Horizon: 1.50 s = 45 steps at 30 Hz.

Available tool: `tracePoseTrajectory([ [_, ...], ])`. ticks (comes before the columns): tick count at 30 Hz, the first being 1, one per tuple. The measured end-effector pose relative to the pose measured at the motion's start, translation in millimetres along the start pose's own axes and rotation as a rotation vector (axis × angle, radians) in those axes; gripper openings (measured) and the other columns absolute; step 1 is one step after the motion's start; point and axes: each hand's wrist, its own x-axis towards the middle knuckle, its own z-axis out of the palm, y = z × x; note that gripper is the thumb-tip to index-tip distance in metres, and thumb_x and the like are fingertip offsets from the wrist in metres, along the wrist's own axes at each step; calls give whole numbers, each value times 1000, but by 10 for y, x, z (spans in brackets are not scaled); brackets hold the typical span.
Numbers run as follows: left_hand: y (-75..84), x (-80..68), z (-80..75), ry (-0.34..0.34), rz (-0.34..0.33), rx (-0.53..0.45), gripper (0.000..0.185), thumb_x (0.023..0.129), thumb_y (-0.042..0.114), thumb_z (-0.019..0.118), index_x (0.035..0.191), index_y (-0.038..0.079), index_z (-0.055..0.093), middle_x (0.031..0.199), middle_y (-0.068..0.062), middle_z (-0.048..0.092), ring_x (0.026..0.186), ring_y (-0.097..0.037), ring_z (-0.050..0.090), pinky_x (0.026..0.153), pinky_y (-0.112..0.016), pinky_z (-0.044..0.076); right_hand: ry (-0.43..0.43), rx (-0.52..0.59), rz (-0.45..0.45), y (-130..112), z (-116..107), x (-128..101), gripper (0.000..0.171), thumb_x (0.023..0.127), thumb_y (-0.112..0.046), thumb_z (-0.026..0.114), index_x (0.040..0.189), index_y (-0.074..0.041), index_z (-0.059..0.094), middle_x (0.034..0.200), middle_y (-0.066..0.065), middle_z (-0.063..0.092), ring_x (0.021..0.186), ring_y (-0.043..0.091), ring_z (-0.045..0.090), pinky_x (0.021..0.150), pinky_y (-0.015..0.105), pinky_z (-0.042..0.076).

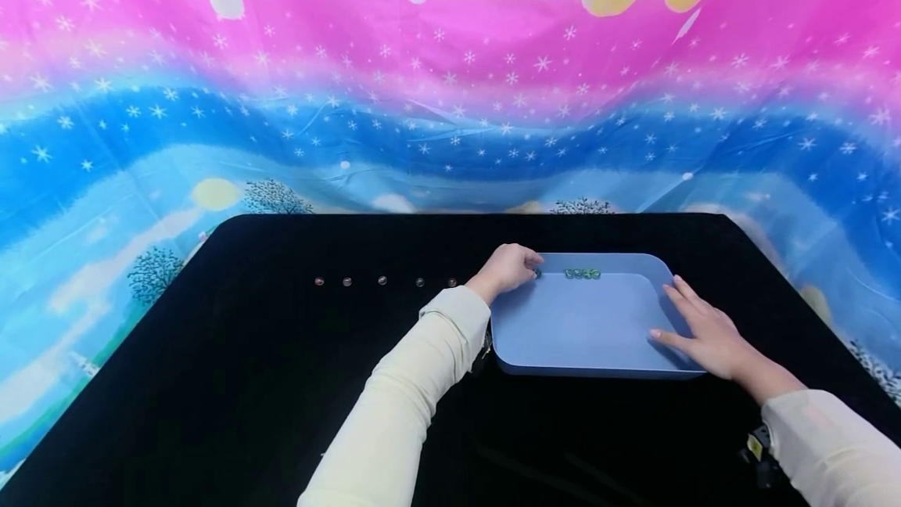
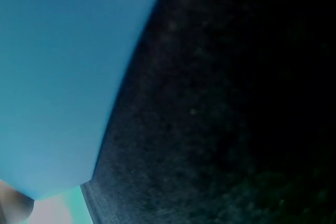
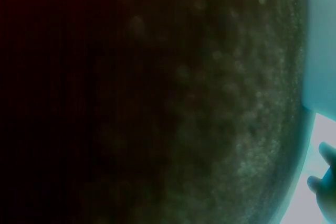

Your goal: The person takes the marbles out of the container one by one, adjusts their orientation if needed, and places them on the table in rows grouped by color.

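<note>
In the head view my left hand point(image 1: 508, 267) reaches over the back left corner of a blue-grey tray point(image 1: 584, 319). Its fingers are bent, with the thumb and fingertips at a small green glass-like piece point(image 1: 538, 273), mostly hidden by them. A short row of similar green pieces point(image 1: 583, 274) lies along the tray's back inner edge. On the right side, my right hand point(image 1: 707, 331) rests with spread, fairly straight fingers over the tray's rim. The left wrist view catches the tray's wall point(image 2: 63, 77), and the right wrist view a strip of it point(image 3: 321, 40).
Several small round reddish, glassy pieces point(image 1: 382, 281) form a spaced row on the black tablecloth point(image 1: 211, 382), left of the tray. Behind the table's far edge hangs a colourful printed curtain point(image 1: 422, 100). A small dark device point(image 1: 760, 448) sits under the right wrist.
</note>
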Motion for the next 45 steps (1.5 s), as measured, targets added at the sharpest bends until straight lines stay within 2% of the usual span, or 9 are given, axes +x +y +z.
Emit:
tracePoseTrajectory([
  [6, 4, 7, 26, 6, 22, 103, 31, 84, 13, 56, 114, 18, 58, 110, 5, 58, 98, -5, 53, 73, -16, 43, 5, -3, 0, 2, -3, -4, 81, 85, -43, 49, 136, 6, 9, 140, 21, -9, 122, 46, 1, 84, 66, 9],
  [13, 25, 6, 40, -11, 24, 187, 31, 85, 14, 55, 115, 22, 58, 109, 8, 58, 97, -5, 52, 63, -15, 41, 1, 5, 3, 0, -5, 1, 81, 85, -42, 49, 135, 6, 9, 140, 21, -10, 122, 46, 0, 84, 66, 9],
  [15, 31, 5, 42, -15, 28, 209, 31, 85, 15, 55, 115, 23, 58, 110, 8, 57, 99, -6, 52, 65, -16, 42, 0, 4, 4, 0, -6, 6, 81, 85, -43, 49, 136, 6, 9, 140, 21, -10, 122, 46, 0, 84, 66, 8],
  [20, 42, 0, 40, -27, 36, 230, 32, 85, 15, 55, 116, 22, 57, 113, 7, 56, 103, -6, 50, 73, -17, 42, -7, 9, 6, 5, -8, 16, 81, 85, -43, 49, 135, 6, 9, 140, 21, -10, 122, 46, 0, 84, 67, 8],
  [30, 18, -5, 67, -24, 22, 249, 30, 85, 14, 55, 114, 21, 58, 112, 7, 56, 103, -6, 49, 79, -18, 42, -5, 0, 11, 8, 3, 11, 81, 85, -44, 49, 135, 6, 9, 140, 22, -10, 122, 46, 0, 84, 66, 9],
  [45, 35, -44, 83, -15, 32, 315, 26, 86, 10, 51, 106, 21, 64, 109, 7, 57, 101, -8, 50, 78, -21, 43, -7, 7, 4, 8, -10, 10, 81, 85, -43, 49, 136, 5, 8, 140, 20, -10, 123, 45, 0, 84, 66, 9],
])
